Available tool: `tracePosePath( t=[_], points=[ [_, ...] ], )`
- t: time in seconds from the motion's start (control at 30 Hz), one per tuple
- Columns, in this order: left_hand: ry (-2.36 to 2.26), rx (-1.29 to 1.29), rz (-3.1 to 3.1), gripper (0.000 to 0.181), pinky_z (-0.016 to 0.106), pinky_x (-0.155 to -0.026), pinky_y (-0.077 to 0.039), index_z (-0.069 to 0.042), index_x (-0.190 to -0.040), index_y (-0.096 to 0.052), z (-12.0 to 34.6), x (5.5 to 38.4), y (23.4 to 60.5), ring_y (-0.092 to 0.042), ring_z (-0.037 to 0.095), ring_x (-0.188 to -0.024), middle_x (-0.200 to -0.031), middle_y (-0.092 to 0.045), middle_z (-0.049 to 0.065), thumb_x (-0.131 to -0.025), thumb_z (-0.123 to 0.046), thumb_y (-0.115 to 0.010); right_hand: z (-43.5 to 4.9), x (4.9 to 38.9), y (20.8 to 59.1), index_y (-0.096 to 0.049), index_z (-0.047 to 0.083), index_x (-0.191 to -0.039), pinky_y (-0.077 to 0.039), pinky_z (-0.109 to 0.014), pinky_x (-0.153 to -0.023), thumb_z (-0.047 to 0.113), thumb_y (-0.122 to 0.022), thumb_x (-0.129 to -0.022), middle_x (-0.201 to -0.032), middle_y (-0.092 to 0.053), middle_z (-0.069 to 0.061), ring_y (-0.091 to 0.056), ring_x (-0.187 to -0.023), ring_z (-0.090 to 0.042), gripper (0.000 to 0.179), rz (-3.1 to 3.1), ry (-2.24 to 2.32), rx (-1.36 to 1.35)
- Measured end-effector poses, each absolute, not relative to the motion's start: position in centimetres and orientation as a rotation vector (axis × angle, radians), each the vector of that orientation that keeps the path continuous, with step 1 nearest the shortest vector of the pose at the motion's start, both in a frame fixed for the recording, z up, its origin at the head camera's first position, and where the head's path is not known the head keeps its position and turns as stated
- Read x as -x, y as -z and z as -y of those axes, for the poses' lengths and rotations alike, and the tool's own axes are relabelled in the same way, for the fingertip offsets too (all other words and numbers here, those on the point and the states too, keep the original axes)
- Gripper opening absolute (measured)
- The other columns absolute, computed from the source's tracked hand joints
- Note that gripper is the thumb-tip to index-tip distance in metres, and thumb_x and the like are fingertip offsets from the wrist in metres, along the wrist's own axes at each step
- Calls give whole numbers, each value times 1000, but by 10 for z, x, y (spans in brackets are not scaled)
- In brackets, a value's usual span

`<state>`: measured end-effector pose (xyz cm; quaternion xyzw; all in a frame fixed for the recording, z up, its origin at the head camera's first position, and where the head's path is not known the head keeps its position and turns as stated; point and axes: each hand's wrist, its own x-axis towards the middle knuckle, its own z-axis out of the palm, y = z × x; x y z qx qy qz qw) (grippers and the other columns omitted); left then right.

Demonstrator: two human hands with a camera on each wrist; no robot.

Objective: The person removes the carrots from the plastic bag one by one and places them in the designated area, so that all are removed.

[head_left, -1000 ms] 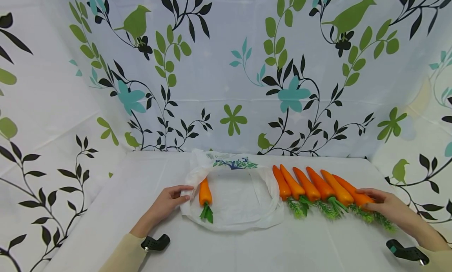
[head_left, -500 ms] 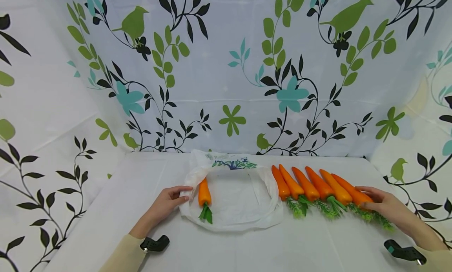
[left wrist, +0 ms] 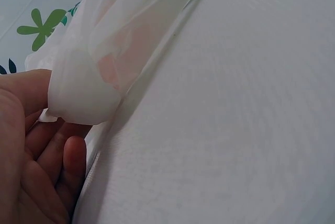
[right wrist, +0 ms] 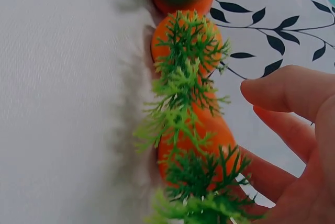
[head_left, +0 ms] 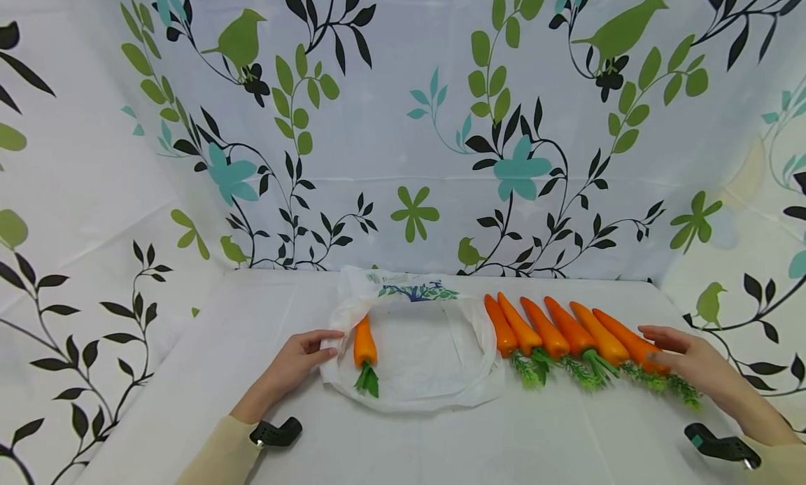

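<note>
My left hand (head_left: 300, 361) pinches the left rim of a thin white plastic bag (head_left: 434, 399), which lies with its mouth spread toward me. Up close in the left wrist view, the bag's film (left wrist: 84, 88) is caught between thumb and fingers. A single orange carrot (head_left: 364, 342) with green leaves lies in the bag's left side. To the right of the bag, several carrots (head_left: 569, 325) lie in a slanted row, tips away from me. At the row's right end, my right hand (head_left: 699, 362) is around the last carrot (head_left: 630, 339), fingers parted. Feathery greens (right wrist: 193, 177) cover part of that carrot in the right wrist view.
A white cloth (head_left: 403, 450) covers the table. Behind it hangs a curtain (head_left: 390, 121) printed with leaves, birds and flowers. Black wrist devices (head_left: 277, 432) are worn on both arms. A tree print (head_left: 420, 290) marks the bag's far part.
The fingers of my right hand have loosened and spread a little away from the last carrot. My left hand, the bag and the carrots stay in place.
</note>
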<state>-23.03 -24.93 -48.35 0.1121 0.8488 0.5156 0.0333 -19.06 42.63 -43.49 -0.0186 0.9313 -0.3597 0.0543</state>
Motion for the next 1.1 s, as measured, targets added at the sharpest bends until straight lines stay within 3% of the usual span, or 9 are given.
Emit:
tracePosePath(
  t=[0.27,0.37,0.47,0.57,0.7,0.8,0.9,1.03,1.1],
  points=[
    [-1594,-331,-2594,35,52,-109,-33,-13,-128,-68,250,228,480,-40,33,-136,-148,-48,15,-93,-19,-71,-411,190,428,-40,-7,-146,-51,-48,-80,34,-57,-102,-144,-36,-39,-39,-123,-55,63,-2873,1140,71],
    [-1582,-339,-2606,35,44,-104,-41,-13,-128,-68,251,228,480,-47,31,-128,-145,-51,14,-93,-21,-71,-401,190,424,-42,-4,-146,-51,-42,-76,35,-58,-102,-146,-35,-37,-41,-120,-53,61,-2908,1156,96],
    [-1589,-360,-2589,36,32,-89,-47,-9,-129,-67,250,223,471,-51,28,-112,-140,-54,17,-94,-17,-70,-389,192,422,-44,-2,-146,-51,-38,-79,33,-57,-102,-147,-37,-34,-42,-120,-51,58,-2927,1188,117],
    [-1607,-350,-2568,36,25,-81,-48,-9,-129,-67,252,223,471,-52,26,-105,-138,-56,16,-94,-18,-71,-375,194,419,-45,-1,-146,-52,-32,-70,29,-56,-103,-141,-44,-32,-52,-105,-46,54,-2919,1266,122],
    [-1587,-327,-2577,37,29,-90,-47,-13,-128,-68,255,229,479,-51,27,-112,-143,-53,15,-93,-23,-71,-356,195,414,-50,1,-143,-50,-24,-70,26,-59,-101,-138,-50,-29,-56,-104,-42,49,-2949,1275,187],
    [-1580,-313,-2572,37,39,-99,-44,-15,-128,-68,253,229,479,-49,29,-121,-146,-50,14,-93,-25,-72,-340,195,409,-53,3,-142,-48,-29,-86,26,-62,-100,-142,-49,-27,-48,-122,-46,49,-2968,1239,249],
    [-1594,-303,-2546,38,48,-106,-38,-15,-129,-68,252,231,480,-45,32,-130,-148,-48,14,-92,-26,-72,-321,195,407,-56,4,-139,-47,-44,-92,26,-65,-98,-142,-50,-25,-48,-124,-47,47,-2977,1226,285],
    [-1607,-304,-2521,38,53,-109,-33,-15,-129,-68,252,232,480,-40,33,-136,-150,-45,15,-92,-25,-72,-296,194,407,-62,7,-134,-45,-57,-91,24,-69,-95,-142,-51,-26,-48,-124,-47,43,-3017,1151,342],
    [-1600,-302,-2525,38,52,-109,-33,-15,-129,-68,253,232,480,-40,31,-135,-151,-45,15,-92,-26,-72,-283,195,408,-64,8,-131,-48,-54,-86,21,-70,-94,-139,-53,-25,-52,-115,-45,40,-3028,1132,382]
  ],
)
